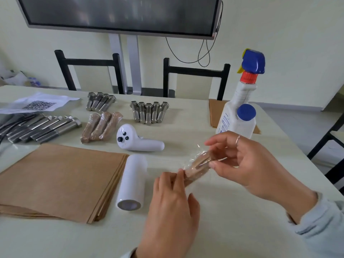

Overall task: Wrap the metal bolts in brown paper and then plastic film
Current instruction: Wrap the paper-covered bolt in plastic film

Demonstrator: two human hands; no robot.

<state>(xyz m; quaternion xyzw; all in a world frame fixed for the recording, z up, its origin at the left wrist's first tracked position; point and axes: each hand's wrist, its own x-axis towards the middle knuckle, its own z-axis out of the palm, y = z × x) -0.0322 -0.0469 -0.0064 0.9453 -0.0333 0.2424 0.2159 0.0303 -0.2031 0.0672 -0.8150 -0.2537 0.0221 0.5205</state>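
Above the tabletop [232, 211], a person's left hand [172, 194] pinches the near end of a paper-wrapped bolt [198, 167] while the right hand [247, 162] grips its far end, clear film [202, 152] clinging loosely around it. The bundle is likely heavy and stiff (the film slippery), best held at both ends. Its long axis runs from lower left to upper right.

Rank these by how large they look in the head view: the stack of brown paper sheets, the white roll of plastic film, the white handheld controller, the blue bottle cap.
1. Stack of brown paper sheets
2. White roll of plastic film, though it lies nearest the camera
3. White handheld controller, close to the roll
4. Blue bottle cap
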